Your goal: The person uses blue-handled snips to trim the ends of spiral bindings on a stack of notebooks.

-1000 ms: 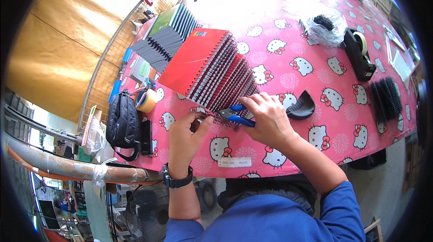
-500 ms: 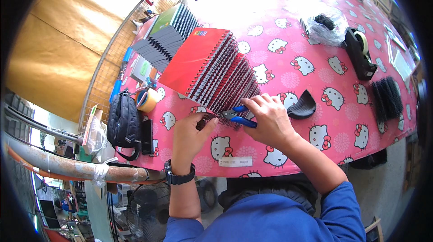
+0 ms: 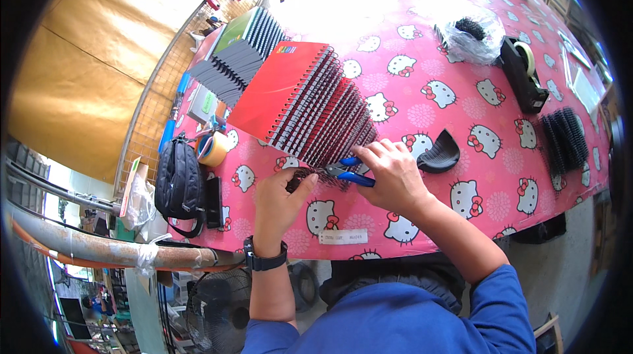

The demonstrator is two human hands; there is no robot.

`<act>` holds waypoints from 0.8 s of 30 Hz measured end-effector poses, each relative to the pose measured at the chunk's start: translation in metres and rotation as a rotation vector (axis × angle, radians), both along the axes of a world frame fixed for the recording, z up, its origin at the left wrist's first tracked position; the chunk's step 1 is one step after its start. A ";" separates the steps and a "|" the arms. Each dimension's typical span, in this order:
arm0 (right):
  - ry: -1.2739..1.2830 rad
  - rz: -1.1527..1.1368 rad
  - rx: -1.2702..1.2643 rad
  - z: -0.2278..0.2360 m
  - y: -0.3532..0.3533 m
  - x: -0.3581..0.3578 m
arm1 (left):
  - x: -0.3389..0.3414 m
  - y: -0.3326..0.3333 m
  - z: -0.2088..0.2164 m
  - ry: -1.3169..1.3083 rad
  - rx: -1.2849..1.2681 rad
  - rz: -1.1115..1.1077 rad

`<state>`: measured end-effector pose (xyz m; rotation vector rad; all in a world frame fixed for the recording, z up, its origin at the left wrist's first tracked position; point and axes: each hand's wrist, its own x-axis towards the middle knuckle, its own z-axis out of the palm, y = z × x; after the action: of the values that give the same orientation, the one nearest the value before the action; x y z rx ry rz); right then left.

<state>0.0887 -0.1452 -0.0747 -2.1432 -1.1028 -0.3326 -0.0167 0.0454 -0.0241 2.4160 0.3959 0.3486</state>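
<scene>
Just in front of a tall stack of red spiral notebooks (image 3: 283,90), both of my hands meet. My right hand (image 3: 395,172) grips blue-handled cutting pliers (image 3: 356,176), whose jaws point left toward my left hand (image 3: 280,195). The fingers of that left hand are curled around dark binding wire (image 3: 302,177), with more wire strands by the plier jaws. Whether the jaws touch the wire is too small to tell. The stack's black wire bindings face right, close above the pliers.
Grey and green notebooks (image 3: 244,34) lie behind the red stack. At left sit a black pouch (image 3: 178,179) and a yellow tape roll (image 3: 214,149). Rightward are a black curved holder (image 3: 440,154), a tape dispenser (image 3: 524,77), black wire coils (image 3: 564,139) and a plastic bag of wire (image 3: 471,34).
The view has shifted slightly, so the table things appear a little farther left. My hands keep nearly the same pose, with the pliers still by the left fingers.
</scene>
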 end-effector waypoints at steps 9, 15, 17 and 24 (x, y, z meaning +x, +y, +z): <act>0.041 -0.009 -0.050 0.002 -0.010 0.006 | -0.002 0.007 -0.011 -0.053 -0.025 0.047; 0.008 0.001 -0.030 -0.002 0.000 0.002 | 0.004 -0.002 -0.011 -0.010 -0.074 0.001; 0.091 0.014 -0.046 -0.006 0.001 0.000 | 0.003 -0.002 -0.010 -0.027 -0.073 -0.006; 0.110 -0.011 -0.014 -0.011 -0.007 0.007 | 0.001 0.011 -0.026 -0.023 -0.246 0.057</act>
<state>0.0954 -0.1524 -0.0854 -2.1536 -1.0334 -0.2102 -0.0157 0.0560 -0.0497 2.1622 0.4692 0.3320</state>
